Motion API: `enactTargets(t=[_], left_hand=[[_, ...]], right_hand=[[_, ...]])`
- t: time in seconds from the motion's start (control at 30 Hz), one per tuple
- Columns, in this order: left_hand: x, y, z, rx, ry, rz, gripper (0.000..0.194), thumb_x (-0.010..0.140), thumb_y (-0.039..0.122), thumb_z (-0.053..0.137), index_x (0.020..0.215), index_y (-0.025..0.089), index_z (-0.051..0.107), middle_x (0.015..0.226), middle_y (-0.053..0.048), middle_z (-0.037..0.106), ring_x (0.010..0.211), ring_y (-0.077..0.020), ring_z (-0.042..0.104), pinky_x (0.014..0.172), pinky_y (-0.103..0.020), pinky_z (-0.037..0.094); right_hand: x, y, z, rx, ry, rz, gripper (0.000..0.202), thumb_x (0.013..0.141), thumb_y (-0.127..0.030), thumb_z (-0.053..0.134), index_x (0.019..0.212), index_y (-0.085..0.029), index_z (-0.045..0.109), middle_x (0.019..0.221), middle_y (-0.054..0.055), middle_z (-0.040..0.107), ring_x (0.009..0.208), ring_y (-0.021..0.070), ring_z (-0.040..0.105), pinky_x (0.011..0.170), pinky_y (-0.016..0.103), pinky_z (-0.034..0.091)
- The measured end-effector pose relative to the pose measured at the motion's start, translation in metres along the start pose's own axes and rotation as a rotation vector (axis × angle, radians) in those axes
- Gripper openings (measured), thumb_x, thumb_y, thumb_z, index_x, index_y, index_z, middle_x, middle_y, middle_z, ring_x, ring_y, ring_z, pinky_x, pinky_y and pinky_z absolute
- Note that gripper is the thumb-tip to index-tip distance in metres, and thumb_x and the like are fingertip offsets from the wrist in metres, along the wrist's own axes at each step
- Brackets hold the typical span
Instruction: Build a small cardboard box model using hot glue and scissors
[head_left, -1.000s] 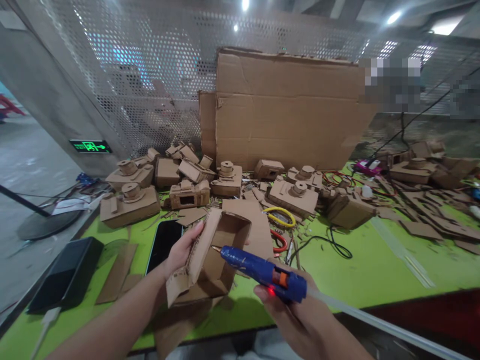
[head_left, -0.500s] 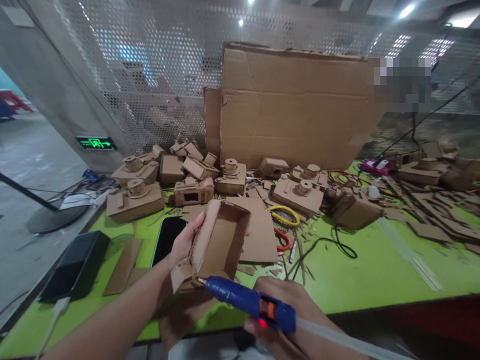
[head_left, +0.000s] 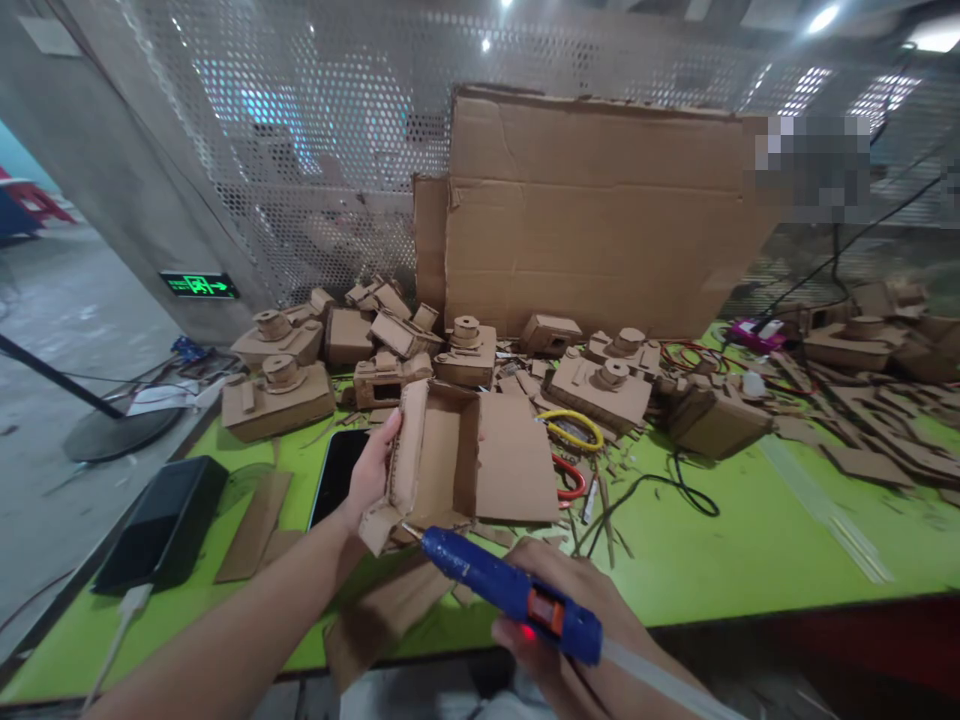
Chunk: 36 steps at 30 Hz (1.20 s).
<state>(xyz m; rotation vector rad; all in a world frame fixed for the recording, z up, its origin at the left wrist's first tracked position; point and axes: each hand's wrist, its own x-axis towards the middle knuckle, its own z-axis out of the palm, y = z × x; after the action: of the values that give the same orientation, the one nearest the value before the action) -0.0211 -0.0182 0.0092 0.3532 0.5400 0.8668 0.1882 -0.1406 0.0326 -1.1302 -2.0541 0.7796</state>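
My left hand (head_left: 373, 470) is closed on the left side of an open cardboard box (head_left: 444, 455), whose hollow inside faces me. A small flap stands out at the box's lower left corner. In my right hand (head_left: 562, 600) is a blue glue gun (head_left: 480, 580) with an orange switch and a red light; a clear glue stick trails from its back. The gun's nozzle is at the lower edge of the box, close to the flap; whether it touches cannot be told. A flat cardboard sheet (head_left: 517, 460) lies just right of the box.
Several cardboard cameras (head_left: 277, 400) line the back of the green table (head_left: 712, 560). A phone (head_left: 337, 470), a black device (head_left: 161, 525), yellow-handled scissors (head_left: 574, 430), a black cable (head_left: 675, 480) and cardboard scraps lie around. A large cardboard panel (head_left: 600, 220) stands behind.
The box has turned more upright and moved slightly up in my left hand. The glue gun has shifted a little, its nozzle still by the lower edge.
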Motion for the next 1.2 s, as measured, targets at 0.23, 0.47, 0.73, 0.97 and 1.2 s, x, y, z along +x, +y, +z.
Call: enactTargets(t=[0.23, 0.47, 0.73, 0.97, 1.2], left_hand=[[0.000, -0.002, 0.000, 0.005, -0.027, 0.030, 0.065, 0.100, 0.049, 0.042, 0.142, 0.004, 0.063, 0.116, -0.023, 0.080, 0.104, -0.0378, 0.077, 0.100, -0.049, 0.056], [0.000, -0.002, -0.003, 0.036, 0.033, 0.024, 0.070, 0.100, 0.053, 0.037, 0.143, 0.002, 0.060, 0.115, -0.024, 0.079, 0.105, -0.0391, 0.077, 0.098, -0.051, 0.057], [0.000, -0.003, -0.006, 0.060, 0.039, 0.032, 0.071, 0.099, 0.053, 0.040, 0.143, 0.001, 0.060, 0.113, -0.024, 0.080, 0.104, -0.0391, 0.077, 0.099, -0.052, 0.057], [-0.002, -0.003, 0.002, 0.031, 0.092, 0.045, 0.067, 0.101, 0.051, 0.038, 0.145, 0.004, 0.060, 0.112, -0.022, 0.081, 0.104, -0.0378, 0.077, 0.098, -0.050, 0.058], [-0.002, -0.002, 0.007, 0.031, 0.177, 0.055, 0.063, 0.102, 0.045, 0.036, 0.143, 0.005, 0.062, 0.105, -0.020, 0.082, 0.098, -0.0353, 0.079, 0.093, -0.046, 0.061]], right_hand=[[0.000, 0.003, 0.007, -0.064, 0.015, -0.112, 0.019, 0.102, -0.036, 0.047, 0.086, -0.025, 0.049, 0.070, -0.003, 0.057, 0.056, 0.0139, 0.054, 0.054, 0.024, 0.040], [-0.002, 0.001, 0.003, -0.089, 0.043, -0.011, 0.030, 0.105, -0.040, 0.044, 0.079, -0.025, 0.045, 0.066, -0.004, 0.053, 0.056, 0.0137, 0.054, 0.053, 0.024, 0.039], [-0.005, 0.012, 0.005, -0.121, 0.072, -0.012, 0.030, 0.106, -0.039, 0.046, 0.081, -0.025, 0.044, 0.068, -0.004, 0.051, 0.057, 0.0129, 0.052, 0.055, 0.024, 0.037], [-0.003, 0.006, 0.006, -0.057, 0.036, -0.046, 0.028, 0.104, -0.037, 0.048, 0.079, -0.025, 0.043, 0.067, -0.005, 0.051, 0.055, 0.0123, 0.051, 0.052, 0.024, 0.036], [0.000, -0.008, -0.001, 0.008, 0.039, -0.032, 0.019, 0.098, -0.029, 0.054, 0.080, -0.025, 0.049, 0.070, -0.002, 0.060, 0.057, 0.0132, 0.057, 0.053, 0.023, 0.041]])
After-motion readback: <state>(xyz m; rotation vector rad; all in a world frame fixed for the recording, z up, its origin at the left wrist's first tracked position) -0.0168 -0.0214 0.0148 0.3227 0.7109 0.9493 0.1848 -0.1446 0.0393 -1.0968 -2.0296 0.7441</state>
